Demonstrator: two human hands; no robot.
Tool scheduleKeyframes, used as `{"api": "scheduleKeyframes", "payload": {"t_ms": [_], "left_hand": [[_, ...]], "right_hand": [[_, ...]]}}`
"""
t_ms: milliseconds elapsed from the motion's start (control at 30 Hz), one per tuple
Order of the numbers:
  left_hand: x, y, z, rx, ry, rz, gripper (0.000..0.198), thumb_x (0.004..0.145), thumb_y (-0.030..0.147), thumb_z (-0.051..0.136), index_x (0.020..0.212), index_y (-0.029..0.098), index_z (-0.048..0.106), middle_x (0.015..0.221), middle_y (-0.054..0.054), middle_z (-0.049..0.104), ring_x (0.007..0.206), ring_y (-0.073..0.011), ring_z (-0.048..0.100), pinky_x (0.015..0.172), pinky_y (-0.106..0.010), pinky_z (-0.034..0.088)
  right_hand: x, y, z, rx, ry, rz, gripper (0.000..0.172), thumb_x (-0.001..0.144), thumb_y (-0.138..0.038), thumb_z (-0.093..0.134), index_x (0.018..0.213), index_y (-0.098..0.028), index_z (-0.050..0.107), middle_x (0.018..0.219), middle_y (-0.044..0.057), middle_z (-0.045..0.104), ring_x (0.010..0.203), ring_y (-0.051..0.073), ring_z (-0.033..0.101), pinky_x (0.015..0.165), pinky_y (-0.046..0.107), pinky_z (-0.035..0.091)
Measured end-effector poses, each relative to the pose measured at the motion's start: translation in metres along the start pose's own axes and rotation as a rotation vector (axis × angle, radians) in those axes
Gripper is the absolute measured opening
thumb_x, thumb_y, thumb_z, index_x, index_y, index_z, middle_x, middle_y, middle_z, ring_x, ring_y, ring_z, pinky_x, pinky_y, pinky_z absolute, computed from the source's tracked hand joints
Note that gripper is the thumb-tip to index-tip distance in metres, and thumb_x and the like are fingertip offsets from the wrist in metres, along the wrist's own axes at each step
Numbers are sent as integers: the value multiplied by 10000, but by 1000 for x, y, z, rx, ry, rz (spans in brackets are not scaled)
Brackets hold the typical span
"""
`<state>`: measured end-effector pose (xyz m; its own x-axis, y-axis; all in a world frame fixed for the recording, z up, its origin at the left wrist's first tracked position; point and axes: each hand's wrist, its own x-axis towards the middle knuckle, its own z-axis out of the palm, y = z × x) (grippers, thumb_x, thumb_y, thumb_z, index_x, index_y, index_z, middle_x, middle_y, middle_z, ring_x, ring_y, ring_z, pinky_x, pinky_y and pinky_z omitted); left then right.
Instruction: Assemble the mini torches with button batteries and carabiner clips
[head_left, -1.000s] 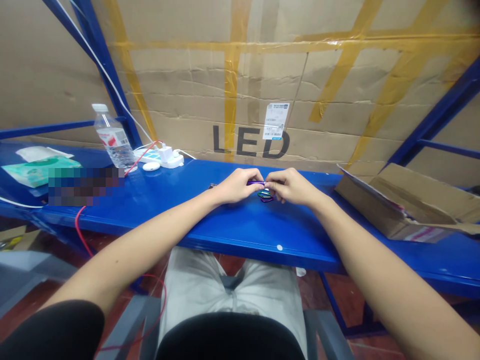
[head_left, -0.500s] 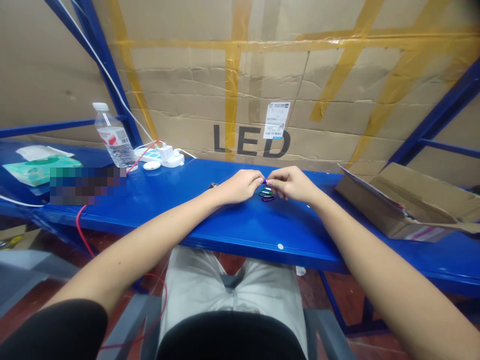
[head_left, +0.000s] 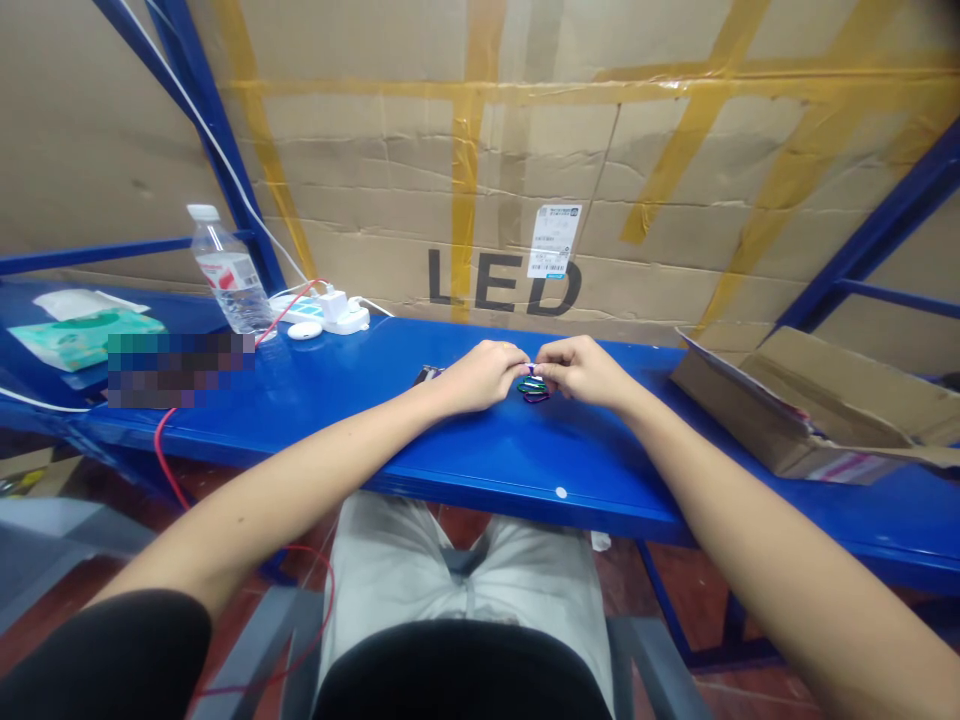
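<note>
Both my hands meet over the middle of the blue shelf (head_left: 480,450). My left hand (head_left: 480,375) is closed, its thumb and fingers pinching a small coloured clip. My right hand (head_left: 581,370) is closed too, pinching the same small piece from the other side. Just below the fingertips a little chain of coloured paper clips (head_left: 533,390), green and purple, lies on the shelf. A small dark object (head_left: 427,376) rests beside my left wrist; I cannot make out what it is.
A plastic water bottle (head_left: 225,270), a white power adapter (head_left: 341,312) with red and white cables and a white puck stand at the back left. An open cardboard box (head_left: 817,405) lies on the right. A large "LED" carton (head_left: 502,200) walls the back.
My hands have stayed together at the same spot, fingers shifting slightly on the clips. The right hand's fingers lifted and then came down close to the left again.
</note>
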<state>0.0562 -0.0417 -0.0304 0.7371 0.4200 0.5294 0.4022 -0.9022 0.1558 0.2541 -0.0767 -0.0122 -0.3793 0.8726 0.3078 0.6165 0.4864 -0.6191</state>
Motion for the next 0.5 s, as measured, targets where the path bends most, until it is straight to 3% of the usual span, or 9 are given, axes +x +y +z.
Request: {"api": "scheduleKeyframes", "payload": {"t_ms": [200, 500], "left_hand": [[0, 0, -3, 13, 4, 41, 261, 972, 197, 470, 1017, 113, 713, 1003, -139, 731, 950, -230, 676, 874, -347, 507], [1, -3, -2, -49, 39, 36, 233, 962, 205, 498, 1002, 138, 718, 996, -113, 735, 934, -209, 668, 875, -335, 496]], "right_hand": [[0, -4, 2, 248, -41, 193, 258, 764, -327, 649, 584, -177, 540, 461, -7, 550, 330, 92, 424, 347, 228, 283], [0, -7, 1, 336, -42, 253, 250, 754, -263, 677, 569, -173, 536, 452, -11, 543, 320, 79, 424, 312, 212, 286]]}}
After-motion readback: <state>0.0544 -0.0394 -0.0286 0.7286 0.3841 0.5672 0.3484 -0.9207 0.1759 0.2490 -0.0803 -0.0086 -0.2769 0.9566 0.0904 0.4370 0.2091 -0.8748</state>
